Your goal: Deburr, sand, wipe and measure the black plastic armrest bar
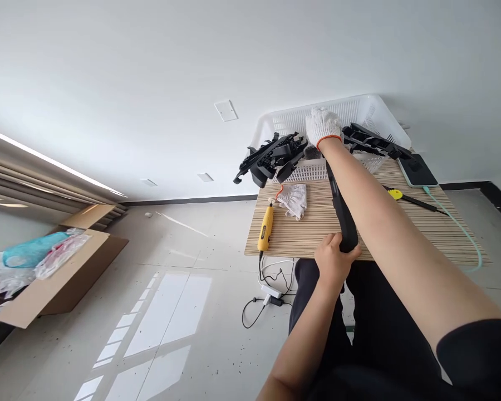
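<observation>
My left hand (333, 260) is bare and closed round the near end of a long black plastic part (343, 217), close to the table's front edge. That part slants away over the table, and its far end goes out of sight beneath my right forearm. My right hand (323, 125), in a white knitted glove with an orange cuff, is over the white plastic basket (304, 171). Its fingers look curled, but what they hold, if anything, is hidden. Black plastic pieces (275, 159) lie heaped at the basket's left, and more black pieces (376, 142) lean over its right side.
On the slatted table (317, 225) lie a yellow corded rotary tool (266, 227), a second white glove (293, 200), a yellow-and-black tool (396, 194) and a phone (420, 170) with a pale green cable. Cords and an adapter (271, 291) hang at the left. An open carton (62, 273) stands on the floor.
</observation>
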`<state>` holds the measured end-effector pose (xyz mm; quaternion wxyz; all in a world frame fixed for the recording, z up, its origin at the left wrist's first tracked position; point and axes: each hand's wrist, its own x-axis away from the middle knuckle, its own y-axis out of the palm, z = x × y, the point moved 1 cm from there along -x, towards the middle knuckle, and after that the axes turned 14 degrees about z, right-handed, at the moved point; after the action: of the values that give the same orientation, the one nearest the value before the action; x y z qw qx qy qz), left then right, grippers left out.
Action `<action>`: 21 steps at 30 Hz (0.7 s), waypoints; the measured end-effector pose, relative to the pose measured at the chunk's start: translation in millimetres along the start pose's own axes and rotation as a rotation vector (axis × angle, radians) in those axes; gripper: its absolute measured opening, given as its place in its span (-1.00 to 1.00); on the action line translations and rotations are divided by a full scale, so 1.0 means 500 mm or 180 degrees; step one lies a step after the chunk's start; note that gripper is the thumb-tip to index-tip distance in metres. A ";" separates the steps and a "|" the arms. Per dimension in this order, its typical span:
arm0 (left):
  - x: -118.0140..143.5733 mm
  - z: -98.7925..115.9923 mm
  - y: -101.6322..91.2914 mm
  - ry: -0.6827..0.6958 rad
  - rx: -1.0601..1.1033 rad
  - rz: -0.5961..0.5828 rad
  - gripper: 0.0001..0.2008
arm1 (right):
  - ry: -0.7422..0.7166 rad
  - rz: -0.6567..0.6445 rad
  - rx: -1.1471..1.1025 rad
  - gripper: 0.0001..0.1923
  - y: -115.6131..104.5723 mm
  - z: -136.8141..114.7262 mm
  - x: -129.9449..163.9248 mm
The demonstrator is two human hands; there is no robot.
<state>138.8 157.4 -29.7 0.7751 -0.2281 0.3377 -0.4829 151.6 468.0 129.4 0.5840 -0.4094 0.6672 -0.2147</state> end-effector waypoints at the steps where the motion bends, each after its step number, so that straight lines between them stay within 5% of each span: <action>1: 0.000 -0.001 -0.001 0.0022 -0.0032 -0.0006 -0.73 | 0.0150 0.0057 0.0045 -0.42 -0.016 0.001 0.014; 9: 0.004 -0.011 0.000 0.0276 -0.0072 -0.0064 -0.77 | 0.0083 0.0216 0.0230 -0.36 -0.093 0.018 0.160; 21: 0.004 -0.003 -0.004 0.0272 -0.0122 -0.0034 -0.83 | 0.0053 -0.0176 0.0156 -0.32 -0.158 0.033 0.423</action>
<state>136.9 154.6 -29.9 0.7529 -0.2239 0.3784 -0.4898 194.4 257.5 58.5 0.5821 -0.4114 0.6551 -0.2505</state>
